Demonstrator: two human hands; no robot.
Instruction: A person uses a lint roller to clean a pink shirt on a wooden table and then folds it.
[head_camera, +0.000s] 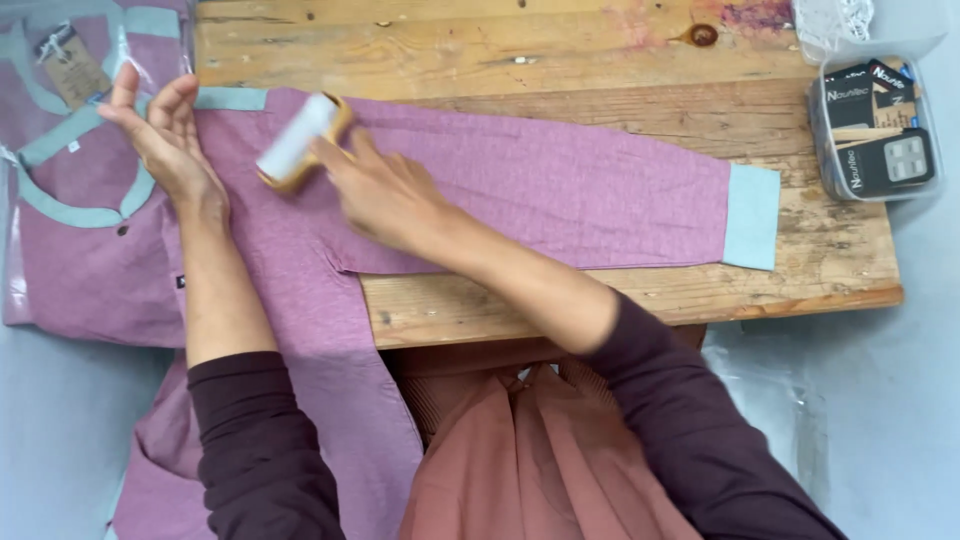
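Rolling of a lint roller (297, 140) over a pink garment (480, 190) is in hand at upper centre of the frame. The roller is gripped by the right hand (385, 195); the left hand (165, 135) is laid flat, fingers spread, at the garment's upper left end. Judged partway: the sleeve toward the right cuff (750, 217) appears not yet reached. A bagged garment (70, 130) lies at far left.
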